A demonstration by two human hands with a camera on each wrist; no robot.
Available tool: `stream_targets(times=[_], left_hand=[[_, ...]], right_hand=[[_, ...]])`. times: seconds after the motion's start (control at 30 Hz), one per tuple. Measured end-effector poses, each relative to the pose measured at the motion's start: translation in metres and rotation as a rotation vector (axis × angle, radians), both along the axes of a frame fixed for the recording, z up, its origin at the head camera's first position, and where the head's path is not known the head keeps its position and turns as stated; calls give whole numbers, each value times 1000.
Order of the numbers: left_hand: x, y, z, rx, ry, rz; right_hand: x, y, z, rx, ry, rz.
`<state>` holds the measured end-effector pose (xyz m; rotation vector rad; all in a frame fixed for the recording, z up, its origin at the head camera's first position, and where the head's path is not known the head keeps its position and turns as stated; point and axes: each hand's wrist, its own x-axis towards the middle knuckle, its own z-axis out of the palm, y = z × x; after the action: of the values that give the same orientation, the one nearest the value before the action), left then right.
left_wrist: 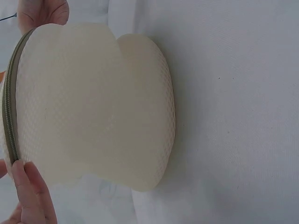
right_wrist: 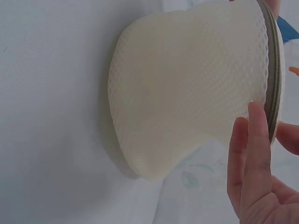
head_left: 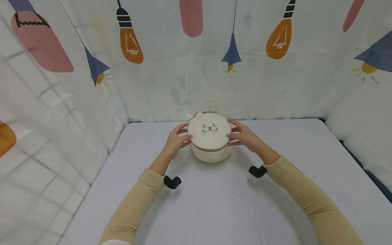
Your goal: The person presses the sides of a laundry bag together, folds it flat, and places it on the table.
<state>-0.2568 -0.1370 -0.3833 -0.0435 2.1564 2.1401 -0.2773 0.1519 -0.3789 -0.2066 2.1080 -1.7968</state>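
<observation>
A round cream mesh laundry bag stands at the far middle of the table, its flat lid printed with a pair of glasses and tilted toward me. A grey-green zipper runs around the lid's edge and looks closed where it shows. My left hand pinches the lid's rim on the left, thumb on top and fingers beneath. On the opposite side my right hand pinches the rim the same way. Both wrist views show the mesh side wall bulging and partly caved in. The bag's inside is hidden.
A white cloth covers the table. Right behind the bag hangs a pale curtain printed with lamps and bulbs, continuing along both sides. Black wrist pieces stick out below each sleeve cuff.
</observation>
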Motion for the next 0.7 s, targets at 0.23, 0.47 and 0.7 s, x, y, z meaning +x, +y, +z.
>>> stream_targets(times=[0.23, 0.47, 0.7], left_hand=[[0, 0, 1, -12, -2, -7], [0, -1, -2, -22, 1, -3], [-1, 0, -5, -16, 4, -7]], right_hand=[[-1, 1, 1, -1, -7, 18], [-1, 0, 1, 3, -3, 31], [-3, 0, -6, 12, -17, 25]])
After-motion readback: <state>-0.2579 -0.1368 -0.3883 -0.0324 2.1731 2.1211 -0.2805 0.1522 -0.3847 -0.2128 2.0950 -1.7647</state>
